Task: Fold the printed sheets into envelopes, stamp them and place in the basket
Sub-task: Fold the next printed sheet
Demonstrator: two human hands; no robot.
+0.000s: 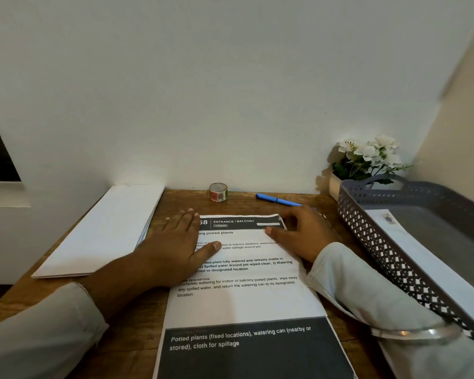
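Printed sheet (246, 299) lay flat and unfolded on the wooden table (137, 332), its dark header pointing toward the wall. Left hand (173, 242) rested palm down on the sheet's upper left part, fingers straight and together, thumb spread across the text. Right hand (304, 233) gripped the top right corner, thumb on the paper and fingers curled at the edge. White paper stack (101, 231) sat to the left, apart from the sheet. Patterned roll (218, 192) and blue pen (278, 200) lay near the wall. Grey basket (367, 228) stood at the right, holding a white envelope (422, 258); white flowers (370, 157) stood behind it.
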